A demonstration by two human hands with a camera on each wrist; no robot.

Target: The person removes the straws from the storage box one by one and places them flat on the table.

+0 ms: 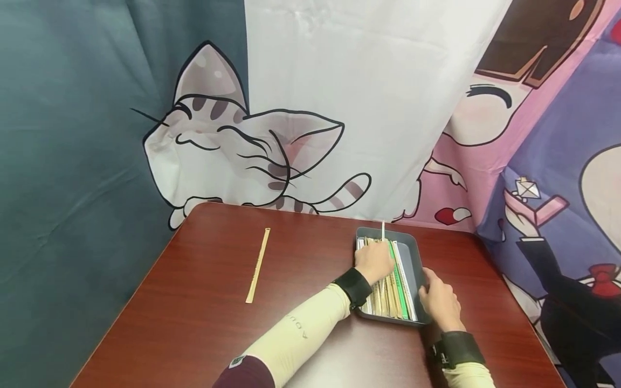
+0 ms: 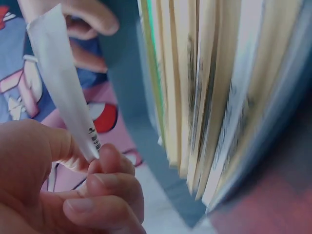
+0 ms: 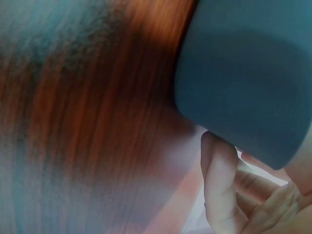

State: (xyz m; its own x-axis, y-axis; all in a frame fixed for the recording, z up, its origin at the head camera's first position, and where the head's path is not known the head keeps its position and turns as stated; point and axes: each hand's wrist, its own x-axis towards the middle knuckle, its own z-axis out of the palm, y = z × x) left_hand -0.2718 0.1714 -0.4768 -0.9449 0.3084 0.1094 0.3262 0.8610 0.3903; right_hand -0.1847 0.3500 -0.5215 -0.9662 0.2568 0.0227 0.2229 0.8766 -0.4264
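My left hand [image 1: 374, 261] is over the grey tray [image 1: 415, 264], pinching a long narrow white packet [image 2: 58, 68] between thumb and fingertips. Small dark print shows on the packet near the fingertips in the left wrist view. Its far end stands up above the hand in the head view. Inside the tray lie several slim paper packets [image 1: 385, 299], tan, white and one green, side by side lengthwise. At the tray's right side my right hand [image 1: 441, 302] holds the wall; in the right wrist view its fingers [image 3: 222, 180] curl by the tray's edge.
A single slim tan packet [image 1: 258, 265] lies on the reddish-brown table [image 1: 194, 312], left of the tray. Behind the table hangs a printed cloth [image 1: 310, 64] with a cat and cartoon figures. The tray stands near the table's back edge.
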